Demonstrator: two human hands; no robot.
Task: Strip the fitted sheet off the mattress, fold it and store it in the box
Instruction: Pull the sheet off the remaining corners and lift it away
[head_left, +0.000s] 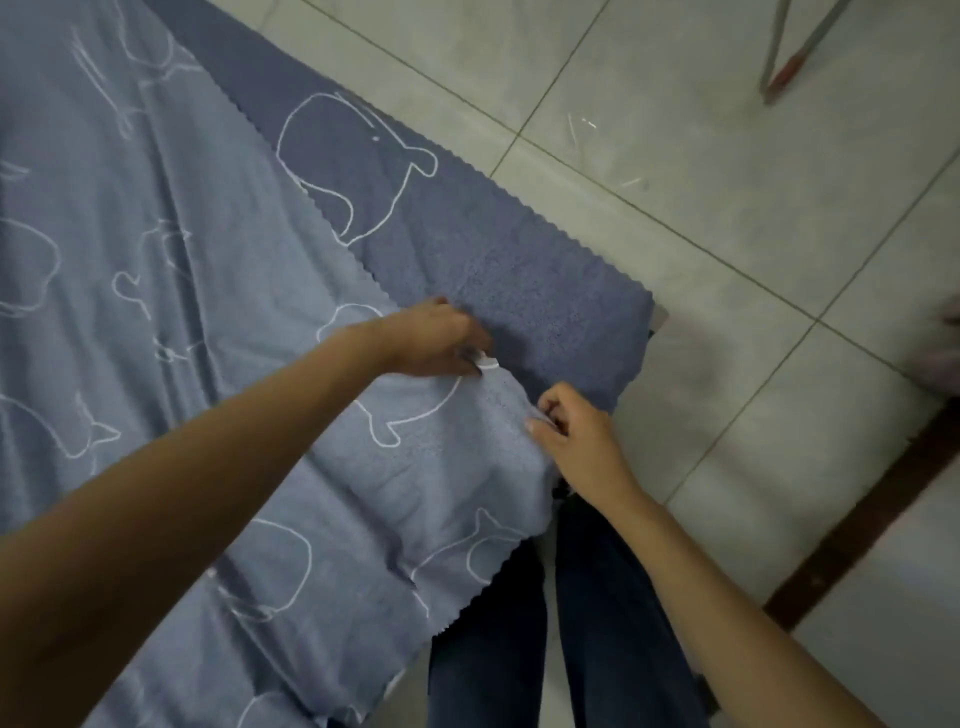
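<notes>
Beside the floor (727, 249), left hand (436, 338) and right hand (576, 436), both tight on whale-print sheet (441, 467); white tag (488, 364) illegible.

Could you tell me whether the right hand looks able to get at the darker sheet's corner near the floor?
Probably yes: the right hand, now pinching the lighter fold, sits close to that corner with only flat fabric between, though it must let go first.

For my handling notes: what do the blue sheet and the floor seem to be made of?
Blue sheet: probably soft fleecy fabric, matte; fuzzy nap, zigzag-cut edge, wrinkles. Floor: likely ceramic tile, slightly glossy; straight grout lines, pale sheen.
</notes>
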